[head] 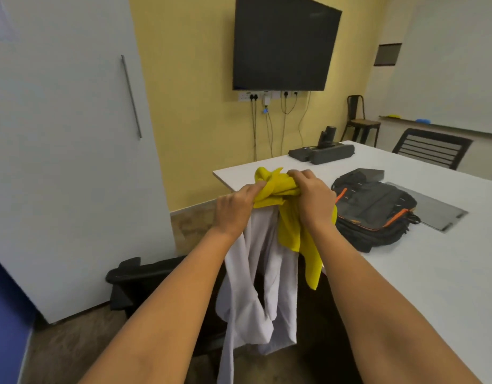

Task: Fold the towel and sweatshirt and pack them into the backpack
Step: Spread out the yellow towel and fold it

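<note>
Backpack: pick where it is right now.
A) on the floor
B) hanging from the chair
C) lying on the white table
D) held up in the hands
C: the backpack lies on the white table, apart from the left hand and the right hand, which grip the bunched yellow towel.

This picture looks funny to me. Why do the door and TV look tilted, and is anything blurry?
Head view: the wide lens tilts the door handle and TV; everything is slightly soft, including the yellow towel; light even, no harsh glare.
</note>
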`<state>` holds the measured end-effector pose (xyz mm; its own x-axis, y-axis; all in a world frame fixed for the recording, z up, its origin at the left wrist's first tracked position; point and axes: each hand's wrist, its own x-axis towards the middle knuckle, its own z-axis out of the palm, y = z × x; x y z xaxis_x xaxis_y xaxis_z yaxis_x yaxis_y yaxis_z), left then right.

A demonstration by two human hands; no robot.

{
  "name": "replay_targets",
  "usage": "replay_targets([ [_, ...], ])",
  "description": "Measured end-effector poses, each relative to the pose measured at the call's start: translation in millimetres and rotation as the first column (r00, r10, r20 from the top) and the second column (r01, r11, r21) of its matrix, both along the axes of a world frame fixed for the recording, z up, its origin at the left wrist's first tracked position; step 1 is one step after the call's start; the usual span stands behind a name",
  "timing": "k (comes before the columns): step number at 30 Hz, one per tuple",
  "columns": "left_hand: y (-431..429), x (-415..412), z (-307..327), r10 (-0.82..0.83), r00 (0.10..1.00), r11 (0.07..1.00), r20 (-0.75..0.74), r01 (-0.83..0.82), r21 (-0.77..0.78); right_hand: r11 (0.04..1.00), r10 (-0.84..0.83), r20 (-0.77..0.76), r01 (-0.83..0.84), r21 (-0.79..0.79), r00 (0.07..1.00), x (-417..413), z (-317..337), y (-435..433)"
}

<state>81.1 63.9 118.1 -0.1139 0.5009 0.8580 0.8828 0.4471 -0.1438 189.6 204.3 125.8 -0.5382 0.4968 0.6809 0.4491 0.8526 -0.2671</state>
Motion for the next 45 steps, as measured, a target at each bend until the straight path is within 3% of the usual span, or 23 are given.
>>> replay_targets([
  [10,163.8,68.8,44.0,-0.352,0.935,0.936,0.035,0.352,-0.015,0.940,-0.242,0.072,0.215,0.266,0.968,111.7,50.3,141.5],
  [13,218.8,98.1,66.7,-0.403,0.915,0.915,-0.019,0.403,0.012,0.901,-0.331,0.075,0.292,0.322,0.941,148.0,71.5,190.1],
  [23,377.7,187.3,85.8,-0.619,0.785,0.785,-0.010,0.619,0.028,0.800,-0.538,0.059,0.487,0.349,0.841,258.8,94.6,303.9],
  [33,523.6,252.5,96.0,-0.699,0.706,0.697,0.117,0.709,-0.109,0.673,-0.721,0.062,0.677,0.297,0.690,325.3,95.0,423.7],
  [39,624.9,269.2,125.4,-0.691,0.707,0.686,0.149,0.707,-0.172,0.598,-0.790,0.017,0.764,0.241,0.613,336.6,112.5,504.4],
  [42,671.7,275.3,140.9,-0.727,0.670,0.658,0.149,0.742,-0.130,0.522,-0.835,-0.021,0.803,0.288,0.550,342.2,129.9,544.1],
  [45,709.2,278.2,147.0,-0.811,0.581,0.583,0.068,0.812,0.023,0.434,-0.833,-0.171,0.814,0.385,0.525,343.8,139.9,574.1],
])
